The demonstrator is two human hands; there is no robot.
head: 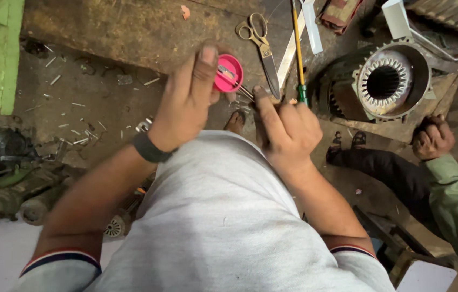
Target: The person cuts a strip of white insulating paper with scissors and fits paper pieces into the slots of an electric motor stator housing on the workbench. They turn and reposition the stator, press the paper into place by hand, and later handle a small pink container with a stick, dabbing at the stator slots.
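Observation:
My left hand point(185, 103) holds a small round pink container point(229, 73) between thumb and fingers; thin metal pieces lie inside it. My right hand point(285, 127) is just to its right, fingers curled, with the index finger and thumb pinched near thin metal pins point(246, 93) at the container's lower edge. Whether it grips one is not clear. A dark band sits on my left wrist point(150, 147). My grey shirt fills the lower middle.
Scissors point(260, 46) and a yellow-shafted screwdriver point(298, 54) lie on the dirty floor ahead. An electric motor stator point(385, 81) sits at the right. Another person's hand point(431, 138) and green sleeve are at the far right. Dark machine parts point(7, 173) lie at the left.

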